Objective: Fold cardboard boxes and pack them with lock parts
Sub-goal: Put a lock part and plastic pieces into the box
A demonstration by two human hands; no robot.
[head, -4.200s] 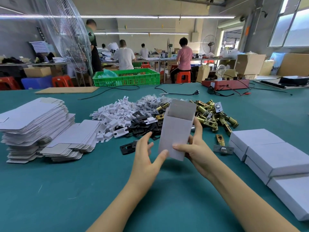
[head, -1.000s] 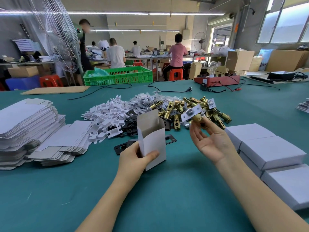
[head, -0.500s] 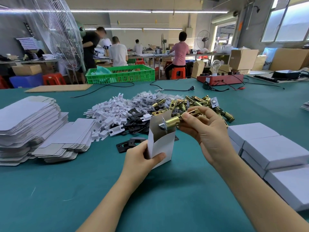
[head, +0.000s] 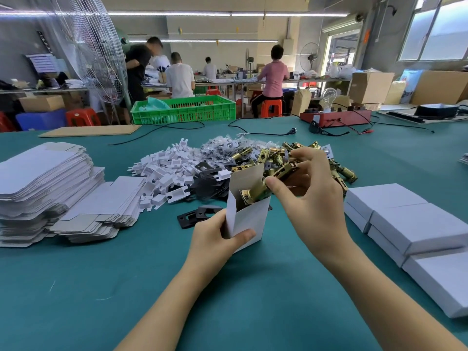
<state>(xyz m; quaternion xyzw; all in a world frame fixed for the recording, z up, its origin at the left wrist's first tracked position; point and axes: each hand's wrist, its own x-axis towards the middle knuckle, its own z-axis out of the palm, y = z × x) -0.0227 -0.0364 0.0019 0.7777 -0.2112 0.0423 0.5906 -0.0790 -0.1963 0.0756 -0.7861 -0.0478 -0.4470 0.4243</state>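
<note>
A small white cardboard box [head: 249,219] stands upright on the green table [head: 126,287], top flap open. My left hand [head: 215,236] grips its lower left side, thumb across the front. My right hand [head: 309,198] pinches a brass latch [head: 263,187], tilted, with its lower end inside the box mouth. Behind lie a pile of brass latches [head: 276,155], black strike plates [head: 210,181] and white plastic pieces [head: 167,171].
Stacks of flat box blanks [head: 45,188] sit at the left. Closed white boxes [head: 415,231] are lined up at the right. One black plate [head: 197,215] lies just left of the box. A green crate [head: 184,110], cables and a red device [head: 334,117] stand at the far edge.
My right hand picked a brass latch from the pile, brought it to the box and lowered its end into the opening. My left hand keeps holding the box upright.
</note>
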